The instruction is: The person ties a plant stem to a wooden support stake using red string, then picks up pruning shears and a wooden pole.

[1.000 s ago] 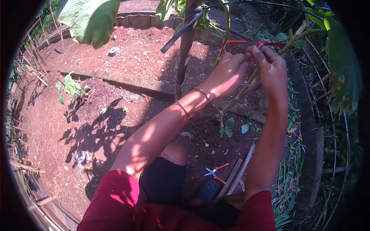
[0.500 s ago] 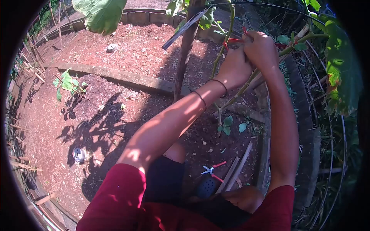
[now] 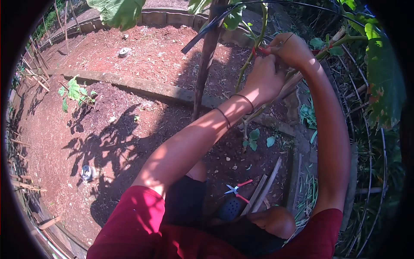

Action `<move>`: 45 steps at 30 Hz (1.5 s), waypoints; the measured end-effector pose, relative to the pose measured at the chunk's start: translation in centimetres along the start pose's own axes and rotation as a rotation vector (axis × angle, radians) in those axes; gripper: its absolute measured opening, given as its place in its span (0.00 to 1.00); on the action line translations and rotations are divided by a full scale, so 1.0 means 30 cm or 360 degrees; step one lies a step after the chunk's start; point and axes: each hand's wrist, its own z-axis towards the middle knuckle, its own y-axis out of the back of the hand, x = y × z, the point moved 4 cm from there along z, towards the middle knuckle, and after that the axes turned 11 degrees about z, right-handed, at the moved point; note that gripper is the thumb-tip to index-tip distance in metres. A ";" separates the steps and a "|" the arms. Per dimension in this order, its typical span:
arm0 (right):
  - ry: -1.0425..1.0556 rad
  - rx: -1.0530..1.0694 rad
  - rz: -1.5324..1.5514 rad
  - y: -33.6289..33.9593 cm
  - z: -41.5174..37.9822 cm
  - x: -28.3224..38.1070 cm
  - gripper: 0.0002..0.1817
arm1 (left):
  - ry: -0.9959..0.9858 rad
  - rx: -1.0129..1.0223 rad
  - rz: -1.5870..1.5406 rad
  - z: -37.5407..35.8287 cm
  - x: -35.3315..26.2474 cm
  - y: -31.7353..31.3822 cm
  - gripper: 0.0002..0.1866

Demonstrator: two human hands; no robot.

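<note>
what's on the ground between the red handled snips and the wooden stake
In the head view, only bare mulch soil in shadow lies between the snips and the stake; the left forearm crosses above it.

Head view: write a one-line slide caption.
Both hands, left and right, work a red tie at a stem.

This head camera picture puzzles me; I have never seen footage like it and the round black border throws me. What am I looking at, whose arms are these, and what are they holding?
The camera sits on a person's head and looks down, so both arms are that person's own; the wide lens makes the round dark edge. The left hand and right hand meet at a green plant stem, pinching a thin red tie beside a wooden stake. Below is reddish garden soil, with red-handled snips lying near the person's knee and a small leafy seedling further left.
</note>
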 end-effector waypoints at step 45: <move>0.0845 -0.0611 -0.0551 -0.015 -0.285 0.130 0.12 | -0.0638 -0.0145 0.0944 -0.118 -0.031 0.072 0.24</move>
